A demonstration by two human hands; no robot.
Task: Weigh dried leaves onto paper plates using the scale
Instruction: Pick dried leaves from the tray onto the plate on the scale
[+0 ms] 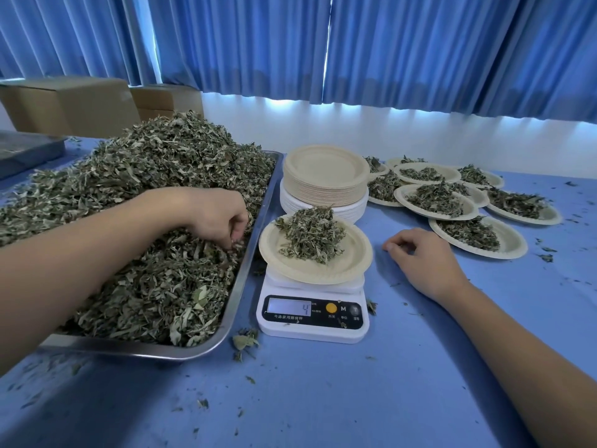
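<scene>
A steel tray (255, 253) on the left is heaped with dried leaves (145, 176). My left hand (219, 218) reaches into the heap near the tray's right side, its fingers curled and pinching leaves. A white digital scale (311, 315) stands at the centre, and its display shows a 4. On it sits a paper plate (352, 257) with a mound of leaves (311, 234). My right hand (423, 257) rests on the blue table to the right of the scale, fingers loosely curled, holding nothing.
A stack of empty paper plates (326, 176) stands behind the scale. Several filled plates (478, 234) spread over the back right. Cardboard boxes (71, 105) sit at the back left, below blue curtains. Leaf scraps litter the blue tablecloth (323, 399).
</scene>
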